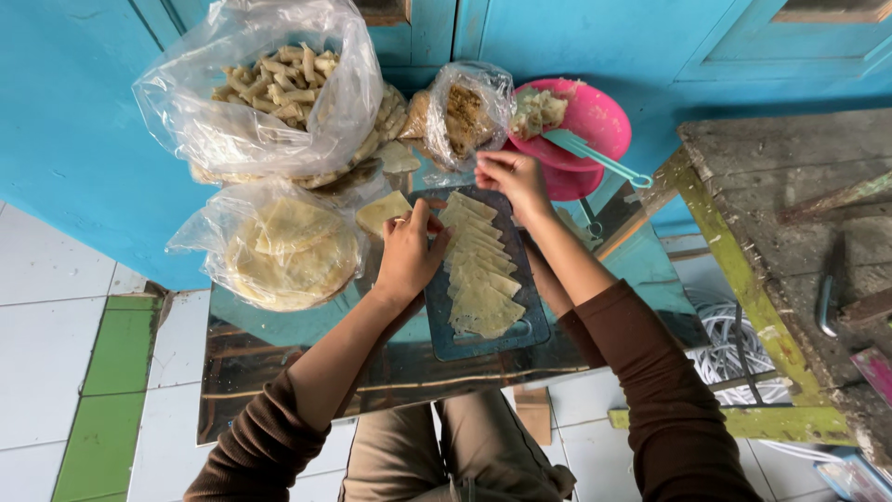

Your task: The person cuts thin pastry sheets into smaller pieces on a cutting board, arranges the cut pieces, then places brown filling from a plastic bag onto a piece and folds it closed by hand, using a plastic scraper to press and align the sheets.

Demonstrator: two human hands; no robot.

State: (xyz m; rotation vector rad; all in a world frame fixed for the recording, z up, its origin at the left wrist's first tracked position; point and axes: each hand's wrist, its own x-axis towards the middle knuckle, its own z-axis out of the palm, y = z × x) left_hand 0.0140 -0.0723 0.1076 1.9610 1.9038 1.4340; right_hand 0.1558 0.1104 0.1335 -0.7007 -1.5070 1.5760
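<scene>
A dark rectangular board (pixel 442 316) lies on a small glass-topped table (pixel 279 372), carrying a row of overlapping pale dough wrappers (pixel 479 270). My left hand (pixel 409 249) rests at the board's left edge, its fingers pinched near a loose wrapper (pixel 382 210) beside the board. My right hand (pixel 514 182) is at the board's far end, fingertips pinched on the top wrapper of the row.
A clear bag of rolled pastries (pixel 279 84) and a bag of round flat wrappers (pixel 288 246) stand at the left. A smaller bag of filling (pixel 465 116) and a pink bowl (pixel 595 121) with a teal spoon (pixel 595 156) sit behind. A worn wooden bench (pixel 799 214) stands right.
</scene>
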